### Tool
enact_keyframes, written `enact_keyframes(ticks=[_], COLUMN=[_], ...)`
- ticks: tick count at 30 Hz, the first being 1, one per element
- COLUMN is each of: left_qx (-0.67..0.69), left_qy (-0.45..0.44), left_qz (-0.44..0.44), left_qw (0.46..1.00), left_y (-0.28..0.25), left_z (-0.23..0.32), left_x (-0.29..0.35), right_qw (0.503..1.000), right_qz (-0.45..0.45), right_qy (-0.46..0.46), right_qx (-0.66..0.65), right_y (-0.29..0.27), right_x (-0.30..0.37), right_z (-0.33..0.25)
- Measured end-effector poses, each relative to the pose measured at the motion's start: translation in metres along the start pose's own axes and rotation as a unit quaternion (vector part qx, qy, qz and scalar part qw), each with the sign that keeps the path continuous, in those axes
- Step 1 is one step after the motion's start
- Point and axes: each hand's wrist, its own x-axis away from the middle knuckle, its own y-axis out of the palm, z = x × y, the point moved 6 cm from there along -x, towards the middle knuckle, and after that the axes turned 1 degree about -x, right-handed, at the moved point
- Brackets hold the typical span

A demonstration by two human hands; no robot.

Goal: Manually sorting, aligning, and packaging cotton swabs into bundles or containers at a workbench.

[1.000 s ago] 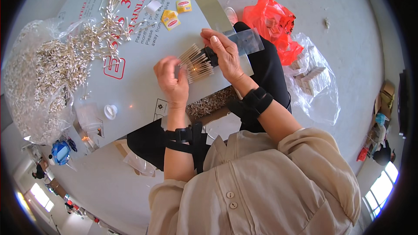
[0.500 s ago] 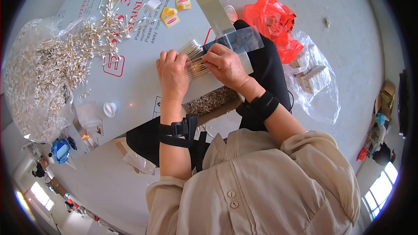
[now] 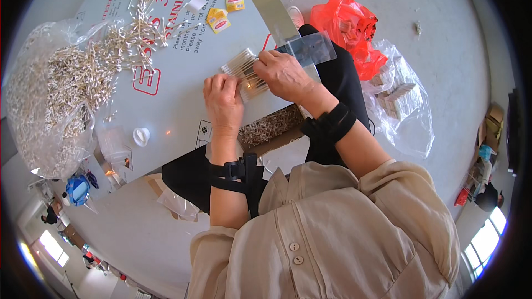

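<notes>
A flat row of white-tipped cotton swabs (image 3: 241,66) lies side by side at the table's near edge. My left hand (image 3: 224,102) is closed, its fingertips pinching the row's near left end. From the right, my right hand (image 3: 284,76) curls its fingers over the other end of the swabs. Light glints between the hands, where a clear wrapping may lie, though I cannot make it out surely. Just beyond my right hand, a clear plastic bag (image 3: 317,47) hangs over the table edge. Below my hands, an open cardboard box (image 3: 284,139) holds many loose swabs.
A big clear bag of loose swabs (image 3: 66,99) spills across the table (image 3: 183,86) at left. Yellow packets (image 3: 235,2) lie at the far side, a white round cap (image 3: 141,137) near the left. Red (image 3: 343,27) and clear bags (image 3: 418,116) sit at right.
My left hand has shifted slightly right and nearer to me, so more swab tips show at the row's left. My right hand has moved a little, its fingers now further over the row.
</notes>
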Motion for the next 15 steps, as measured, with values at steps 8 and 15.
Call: enact_keyframes(ticks=[8,15], left_qx=[0.039,-0.001], left_qy=[-0.032,-0.014], left_qz=[0.037,-0.012], left_qw=[0.998,1.000], left_y=[-0.003,0.004], left_z=[-0.001,-0.002], left_x=[-0.009,-0.015], right_qw=[0.997,0.999], right_qz=[-0.057,-0.024], right_qy=[-0.036,-0.038], right_qx=[0.028,0.004], right_y=[0.006,0.004], right_x=[-0.006,-0.003], right_z=[-0.001,-0.001])
